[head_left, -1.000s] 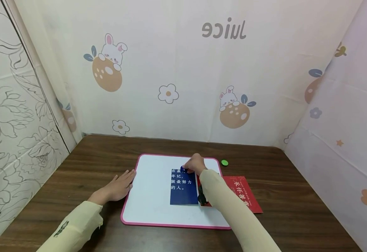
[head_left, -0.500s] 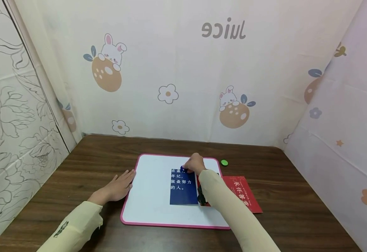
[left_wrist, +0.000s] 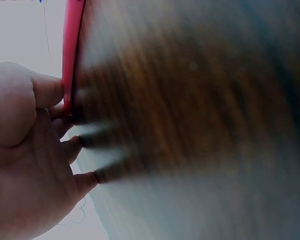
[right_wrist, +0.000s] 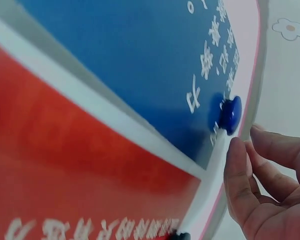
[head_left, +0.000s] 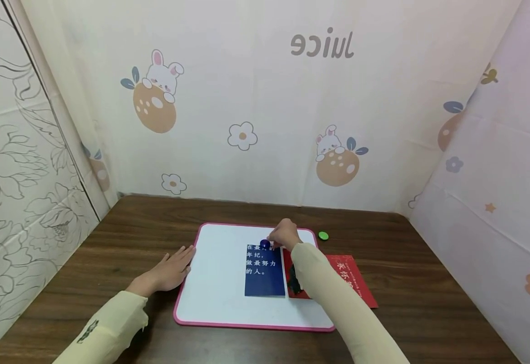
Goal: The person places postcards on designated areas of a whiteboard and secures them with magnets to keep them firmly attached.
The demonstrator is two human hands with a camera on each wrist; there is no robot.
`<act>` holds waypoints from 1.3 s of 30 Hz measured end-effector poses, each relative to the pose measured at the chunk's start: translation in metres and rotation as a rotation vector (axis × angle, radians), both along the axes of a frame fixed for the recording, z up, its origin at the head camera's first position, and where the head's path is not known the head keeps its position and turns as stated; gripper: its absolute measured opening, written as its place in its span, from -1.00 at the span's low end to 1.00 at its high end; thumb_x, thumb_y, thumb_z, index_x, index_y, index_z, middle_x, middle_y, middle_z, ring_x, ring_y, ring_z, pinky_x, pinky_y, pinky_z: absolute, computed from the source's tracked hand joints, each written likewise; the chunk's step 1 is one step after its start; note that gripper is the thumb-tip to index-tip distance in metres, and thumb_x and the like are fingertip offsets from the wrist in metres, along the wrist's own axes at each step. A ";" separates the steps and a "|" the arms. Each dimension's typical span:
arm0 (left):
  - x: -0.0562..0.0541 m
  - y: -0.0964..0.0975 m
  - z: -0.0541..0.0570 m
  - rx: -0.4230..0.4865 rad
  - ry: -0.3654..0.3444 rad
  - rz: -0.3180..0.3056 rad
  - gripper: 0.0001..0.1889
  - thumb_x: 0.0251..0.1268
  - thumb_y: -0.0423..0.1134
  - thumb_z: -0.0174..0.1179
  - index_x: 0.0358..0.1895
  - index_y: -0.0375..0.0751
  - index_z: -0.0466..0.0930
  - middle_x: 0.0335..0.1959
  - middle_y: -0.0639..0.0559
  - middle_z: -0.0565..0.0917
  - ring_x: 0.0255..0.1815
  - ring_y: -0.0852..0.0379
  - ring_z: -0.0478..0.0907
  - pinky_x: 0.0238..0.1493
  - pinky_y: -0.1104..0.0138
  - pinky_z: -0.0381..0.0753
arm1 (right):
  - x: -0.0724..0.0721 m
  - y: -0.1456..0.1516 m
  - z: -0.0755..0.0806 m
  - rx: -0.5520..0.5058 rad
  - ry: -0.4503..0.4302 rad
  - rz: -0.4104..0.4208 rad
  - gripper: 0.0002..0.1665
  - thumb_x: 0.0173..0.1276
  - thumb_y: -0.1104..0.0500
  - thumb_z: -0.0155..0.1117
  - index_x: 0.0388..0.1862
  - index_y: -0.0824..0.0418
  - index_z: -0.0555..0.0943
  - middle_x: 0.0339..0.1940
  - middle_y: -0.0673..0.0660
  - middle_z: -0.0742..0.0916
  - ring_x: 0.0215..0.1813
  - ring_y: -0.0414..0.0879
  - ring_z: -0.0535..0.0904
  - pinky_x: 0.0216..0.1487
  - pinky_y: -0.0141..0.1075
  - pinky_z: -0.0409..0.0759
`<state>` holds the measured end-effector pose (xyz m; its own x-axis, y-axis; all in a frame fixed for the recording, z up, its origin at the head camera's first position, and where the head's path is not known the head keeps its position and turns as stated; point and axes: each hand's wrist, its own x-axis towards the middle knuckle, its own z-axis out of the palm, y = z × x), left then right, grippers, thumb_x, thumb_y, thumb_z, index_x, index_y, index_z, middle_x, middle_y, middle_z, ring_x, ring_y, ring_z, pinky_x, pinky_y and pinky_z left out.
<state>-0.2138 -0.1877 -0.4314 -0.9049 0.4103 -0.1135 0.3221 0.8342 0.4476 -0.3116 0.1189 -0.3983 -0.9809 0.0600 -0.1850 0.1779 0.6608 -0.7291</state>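
Observation:
A blue card (head_left: 265, 275) with white characters lies on a pink-edged whiteboard (head_left: 214, 283). At the card's top edge sits a round dark blue magnet (right_wrist: 231, 115). My right hand (right_wrist: 272, 182) is just beside the magnet, thumb and fingertips close to it with a small gap between. In the head view that hand (head_left: 285, 234) hangs over the board's upper right. My left hand (head_left: 172, 269) lies flat with fingers stretched out, touching the board's left edge. The left wrist view shows its thumb at the pink frame (left_wrist: 70, 45).
On the board a red card (right_wrist: 80, 150) lies beside the blue one, partly under the right sleeve, with a black magnet (right_wrist: 180, 236) at its edge. Another red card (head_left: 354, 278) overhangs the table at right. A green magnet (head_left: 323, 235) rests on the wooden table (head_left: 137, 227).
My right hand has let go of the blue magnet and moved slightly right, so more of the magnet and the card's text shows. The left hand stays in place.

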 end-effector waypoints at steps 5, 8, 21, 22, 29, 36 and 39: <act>0.000 0.000 0.000 0.002 -0.002 -0.003 -0.45 0.49 -0.31 -0.12 0.44 -0.47 0.03 0.46 -0.39 0.03 0.46 -0.35 -0.12 0.28 -0.32 -0.22 | -0.001 0.008 0.007 0.015 -0.005 -0.006 -0.87 0.20 0.27 0.40 -0.39 0.37 0.72 -0.48 0.19 0.72 -0.44 -0.02 0.66 -0.23 -0.22 0.65; 0.001 0.000 0.001 0.003 -0.003 -0.003 -0.45 0.48 -0.31 -0.11 0.44 -0.47 0.03 0.46 -0.39 0.03 0.46 -0.36 -0.12 0.28 -0.33 -0.21 | -0.001 0.012 0.011 0.030 -0.003 -0.009 -0.88 0.19 0.28 0.40 -0.42 0.36 0.72 -0.47 0.19 0.72 -0.44 -0.03 0.68 -0.22 -0.21 0.65; 0.002 0.000 0.002 0.006 -0.001 -0.008 -0.45 0.48 -0.31 -0.11 0.43 -0.48 0.04 0.45 -0.40 0.05 0.46 -0.37 -0.11 0.28 -0.33 -0.20 | 0.008 0.032 0.026 0.040 -0.012 -0.026 -0.84 0.24 0.27 0.35 -0.32 0.39 0.71 -0.32 0.29 0.73 -0.41 -0.03 0.67 -0.13 -0.12 0.62; 0.001 0.000 0.002 0.004 -0.001 -0.008 -0.45 0.48 -0.31 -0.11 0.43 -0.48 0.04 0.45 -0.40 0.05 0.46 -0.37 -0.11 0.28 -0.33 -0.20 | 0.008 0.034 0.026 0.041 -0.013 -0.029 -0.84 0.24 0.27 0.36 -0.32 0.39 0.71 -0.31 0.29 0.74 -0.41 -0.03 0.67 -0.13 -0.12 0.62; -0.002 0.000 0.002 -0.002 -0.007 -0.006 -0.44 0.48 -0.30 -0.11 0.44 -0.47 0.03 0.46 -0.40 0.04 0.46 -0.37 -0.12 0.28 -0.33 -0.21 | 0.010 0.047 0.033 0.045 -0.020 -0.042 -0.84 0.25 0.29 0.33 -0.29 0.41 0.70 -0.25 0.33 0.73 -0.35 0.02 0.70 -0.04 -0.06 0.59; -0.002 0.000 0.000 -0.013 -0.012 -0.005 -0.44 0.49 -0.30 -0.11 0.44 -0.46 0.02 0.46 -0.39 0.03 0.46 -0.36 -0.12 0.28 -0.32 -0.20 | 0.015 0.060 0.039 0.020 -0.014 -0.052 -0.84 0.29 0.30 0.29 -0.25 0.41 0.68 -0.18 0.36 0.71 -0.32 0.03 0.68 -0.05 -0.09 0.60; -0.002 0.001 0.000 -0.012 -0.016 0.000 -0.43 0.48 -0.30 -0.10 0.44 -0.46 0.02 0.46 -0.39 0.03 0.46 -0.36 -0.13 0.29 -0.32 -0.21 | 0.017 0.065 0.039 0.017 -0.010 -0.055 -0.84 0.29 0.29 0.29 -0.24 0.41 0.67 -0.17 0.36 0.70 -0.31 0.04 0.67 -0.06 -0.10 0.61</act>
<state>-0.2155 -0.1870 -0.4311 -0.9030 0.4087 -0.1328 0.3150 0.8398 0.4422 -0.2944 0.1839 -0.3590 -0.9742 0.1167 -0.1930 0.2211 0.6625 -0.7157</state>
